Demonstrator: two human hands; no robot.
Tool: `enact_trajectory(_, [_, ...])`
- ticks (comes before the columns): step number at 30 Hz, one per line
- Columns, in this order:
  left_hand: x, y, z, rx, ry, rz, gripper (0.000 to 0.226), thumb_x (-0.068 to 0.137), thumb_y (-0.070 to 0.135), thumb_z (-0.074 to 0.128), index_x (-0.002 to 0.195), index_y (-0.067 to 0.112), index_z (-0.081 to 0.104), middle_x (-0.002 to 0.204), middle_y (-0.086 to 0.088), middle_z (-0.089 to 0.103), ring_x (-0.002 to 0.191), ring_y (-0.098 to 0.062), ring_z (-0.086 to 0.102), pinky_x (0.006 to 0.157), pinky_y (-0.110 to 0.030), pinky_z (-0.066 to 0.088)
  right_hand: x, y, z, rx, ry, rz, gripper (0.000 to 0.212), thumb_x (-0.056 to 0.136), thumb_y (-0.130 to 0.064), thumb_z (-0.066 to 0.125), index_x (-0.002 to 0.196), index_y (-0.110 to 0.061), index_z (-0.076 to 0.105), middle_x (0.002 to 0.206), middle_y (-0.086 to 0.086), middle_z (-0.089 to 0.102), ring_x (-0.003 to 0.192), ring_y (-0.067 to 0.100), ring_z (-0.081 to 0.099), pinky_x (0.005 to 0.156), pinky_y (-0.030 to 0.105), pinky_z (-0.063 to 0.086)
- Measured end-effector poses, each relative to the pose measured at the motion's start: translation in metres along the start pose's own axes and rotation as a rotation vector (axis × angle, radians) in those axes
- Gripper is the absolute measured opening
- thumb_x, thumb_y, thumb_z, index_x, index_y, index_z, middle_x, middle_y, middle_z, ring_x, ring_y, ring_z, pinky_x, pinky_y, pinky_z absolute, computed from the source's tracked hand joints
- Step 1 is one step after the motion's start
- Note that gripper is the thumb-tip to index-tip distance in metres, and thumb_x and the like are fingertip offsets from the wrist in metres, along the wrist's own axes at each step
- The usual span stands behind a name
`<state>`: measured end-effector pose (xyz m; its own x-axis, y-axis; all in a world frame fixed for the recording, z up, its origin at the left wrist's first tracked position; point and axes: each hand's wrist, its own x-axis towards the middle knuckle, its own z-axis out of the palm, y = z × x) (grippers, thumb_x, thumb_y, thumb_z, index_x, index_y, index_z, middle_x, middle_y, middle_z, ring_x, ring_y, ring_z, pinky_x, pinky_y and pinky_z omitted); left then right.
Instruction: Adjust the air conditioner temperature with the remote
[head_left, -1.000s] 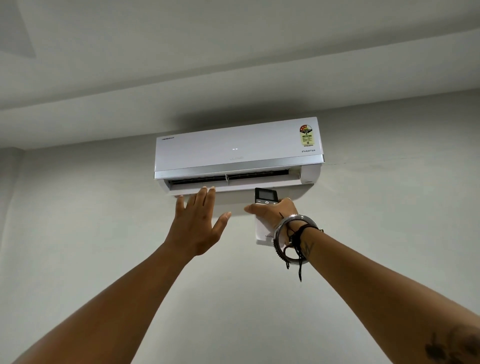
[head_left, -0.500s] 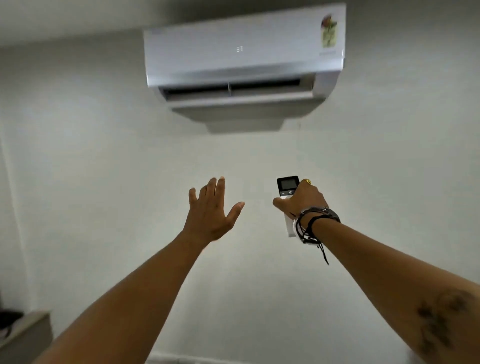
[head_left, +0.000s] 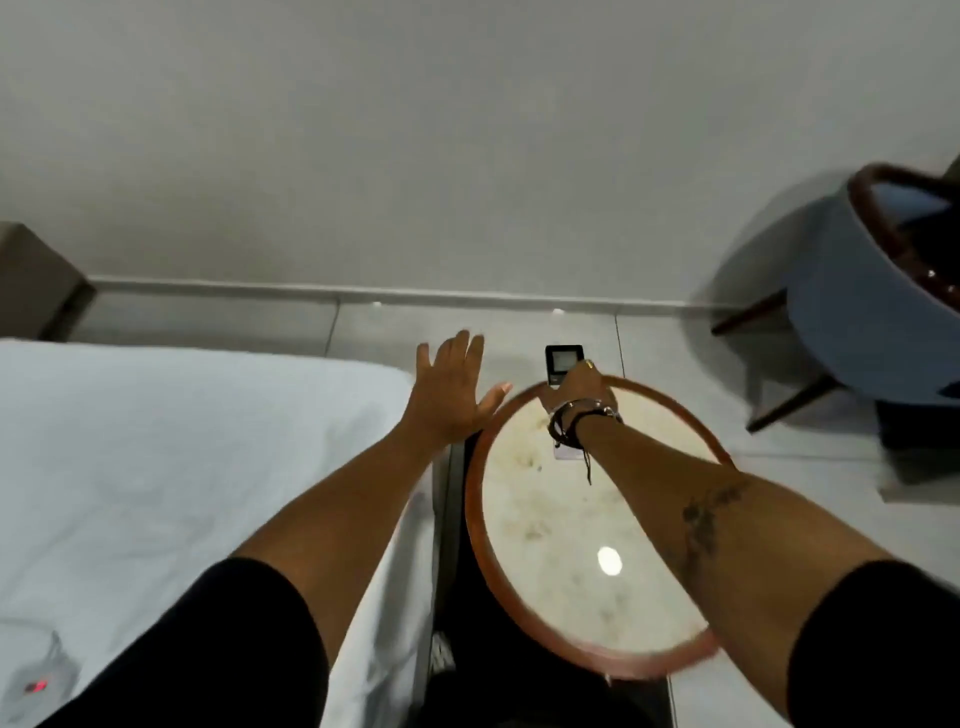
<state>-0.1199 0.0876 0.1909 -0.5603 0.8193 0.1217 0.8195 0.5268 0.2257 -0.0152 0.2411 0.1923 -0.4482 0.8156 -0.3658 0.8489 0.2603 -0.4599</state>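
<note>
Right grip (head_left: 579, 387) clamps remote (head_left: 562, 364) over round counter's far rim (head_left: 670, 400), left grip (head_left: 452, 392) splayed empty beside bed edge (head_left: 395, 374); AC gone from view vs earlier, floor ahead open.

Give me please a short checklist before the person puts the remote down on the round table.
1. Remote held firmly in the right hand: ok.
2. Round table free where the remote could land: ok, bare top.
3. Right hand already over the table: ok, above its far rim.
4. Left hand free and out of the way: ok, open, over the gap beside the bed.
5. Temperature on the remote's screen: cannot tell, too blurred.
</note>
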Motion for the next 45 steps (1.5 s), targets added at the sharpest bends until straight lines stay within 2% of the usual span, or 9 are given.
enact_trajectory(2, [-0.025, 0.002, 0.048, -0.027, -0.079, -0.024, 0.074, 0.090, 0.063, 0.035, 0.142, 0.009, 0.035, 0.146, -0.018, 0.044, 0.131, -0.035, 0.043, 0.107, -0.058, 0.025, -0.006, 0.042, 0.047, 0.002, -0.027, 0.093, 0.058, 0.086, -0.029, 0.068, 0.132, -0.002, 0.044, 0.132, 0.017, 0.050, 0.114, 0.040, 0.059, 0.088, 0.043, 0.052])
enact_trajectory(5, [-0.054, 0.002, 0.111, -0.060, -0.157, -0.023, 0.069, 0.090, 0.062, 0.039, 0.137, 0.013, 0.038, 0.139, -0.015, 0.049, 0.120, -0.034, 0.051, 0.097, -0.050, 0.027, -0.010, 0.090, 0.105, 0.002, -0.062, 0.200, 0.058, 0.087, -0.027, 0.068, 0.131, 0.001, 0.043, 0.131, 0.018, 0.043, 0.113, 0.042, 0.056, 0.090, 0.047, 0.052])
enact_trajectory(9, [-0.089, -0.001, 0.176, -0.041, -0.243, -0.086, 0.073, 0.092, 0.062, 0.033, 0.141, 0.007, 0.037, 0.144, -0.018, 0.048, 0.129, -0.034, 0.047, 0.106, -0.055, 0.026, -0.005, 0.139, 0.162, -0.095, -0.120, 0.304, 0.059, 0.088, -0.026, 0.063, 0.133, 0.004, 0.040, 0.133, 0.018, 0.038, 0.118, 0.038, 0.047, 0.086, 0.047, 0.051])
enact_trajectory(17, [-0.140, -0.004, 0.256, 0.002, -0.451, -0.144, 0.071, 0.094, 0.056, 0.033, 0.142, 0.003, 0.035, 0.147, -0.020, 0.043, 0.132, -0.035, 0.042, 0.107, -0.059, 0.030, 0.006, 0.205, 0.240, -0.195, -0.185, 0.331, 0.054, 0.087, -0.025, 0.064, 0.128, 0.003, 0.043, 0.133, 0.017, 0.039, 0.120, 0.036, 0.045, 0.087, 0.049, 0.053])
enact_trajectory(21, [-0.139, -0.003, 0.277, -0.035, -0.464, -0.200, 0.070, 0.094, 0.055, 0.035, 0.142, 0.004, 0.035, 0.147, -0.018, 0.043, 0.133, -0.034, 0.042, 0.108, -0.060, 0.030, 0.020, 0.216, 0.257, -0.176, -0.174, 0.366, 0.053, 0.084, -0.020, 0.066, 0.128, 0.001, 0.045, 0.132, 0.016, 0.041, 0.119, 0.035, 0.046, 0.090, 0.049, 0.053])
enact_trajectory(34, [-0.118, 0.006, 0.305, -0.120, -0.531, -0.273, 0.071, 0.093, 0.057, 0.033, 0.141, 0.005, 0.035, 0.143, -0.018, 0.047, 0.130, -0.034, 0.045, 0.107, -0.060, 0.032, 0.049, 0.216, 0.275, -0.281, -0.157, 0.366, 0.059, 0.083, -0.029, 0.069, 0.130, -0.001, 0.047, 0.128, 0.014, 0.046, 0.117, 0.033, 0.048, 0.090, 0.045, 0.049])
enact_trajectory(37, [-0.113, 0.008, 0.303, -0.146, -0.541, -0.264, 0.074, 0.092, 0.059, 0.033, 0.142, 0.004, 0.033, 0.144, -0.019, 0.045, 0.133, -0.035, 0.042, 0.109, -0.061, 0.029, 0.052, 0.214, 0.271, -0.360, -0.241, 0.377, 0.061, 0.081, -0.040, 0.070, 0.127, -0.005, 0.051, 0.125, 0.013, 0.049, 0.116, 0.032, 0.047, 0.092, 0.045, 0.046])
enact_trajectory(40, [-0.109, 0.009, 0.297, -0.152, -0.589, -0.269, 0.078, 0.091, 0.063, 0.029, 0.143, 0.005, 0.031, 0.146, -0.019, 0.043, 0.135, -0.035, 0.039, 0.111, -0.062, 0.026, 0.055, 0.211, 0.258, -0.455, -0.344, 0.408, 0.074, 0.077, -0.056, 0.068, 0.130, -0.007, 0.048, 0.127, 0.012, 0.049, 0.119, 0.032, 0.044, 0.100, 0.051, 0.041])
enact_trajectory(45, [-0.090, 0.010, 0.269, -0.113, -0.556, -0.248, 0.079, 0.091, 0.065, 0.027, 0.142, 0.005, 0.033, 0.146, -0.021, 0.044, 0.133, -0.037, 0.042, 0.109, -0.063, 0.028, 0.060, 0.193, 0.217, -0.537, -0.311, 0.195, 0.083, 0.083, -0.061, 0.055, 0.139, -0.002, 0.041, 0.138, 0.016, 0.047, 0.131, 0.037, 0.037, 0.110, 0.058, 0.026])
